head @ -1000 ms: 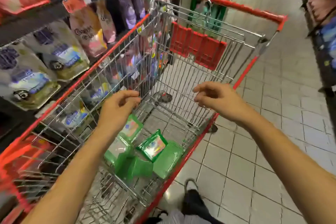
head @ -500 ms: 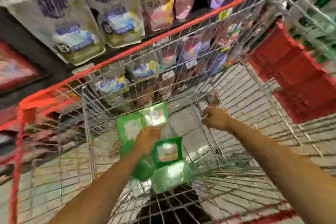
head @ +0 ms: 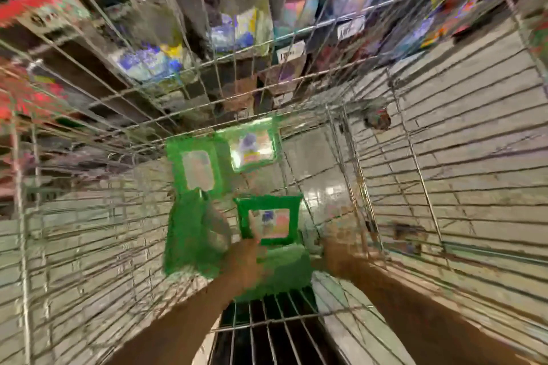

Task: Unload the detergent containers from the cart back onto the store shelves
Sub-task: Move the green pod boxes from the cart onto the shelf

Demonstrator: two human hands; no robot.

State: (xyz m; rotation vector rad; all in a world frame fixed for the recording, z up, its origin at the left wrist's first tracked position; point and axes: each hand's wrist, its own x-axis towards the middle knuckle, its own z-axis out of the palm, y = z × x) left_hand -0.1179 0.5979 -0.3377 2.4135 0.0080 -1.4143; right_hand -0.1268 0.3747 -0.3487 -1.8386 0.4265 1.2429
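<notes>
Reaching deeper than half a second ago | left hand (head: pixel 249 261) over green detergent packs (head: pixel 189 246) on cart (head: pixel 415 157) floor, 6 o'clock | right hand (head: pixel 341 252) at their 3 o'clock | grips blurred, cannot tell

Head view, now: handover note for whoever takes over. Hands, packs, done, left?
Left hand: low in the wire shopping cart, at a green detergent pack with a bright label; grip lost in blur.
Right hand: beside the packs, near the cart's right wall; grip unclear.
Other green detergent packs lie on the cart floor.
Done: nothing visibly out.
Left: move every pack to the store shelves beyond the cart.
</notes>
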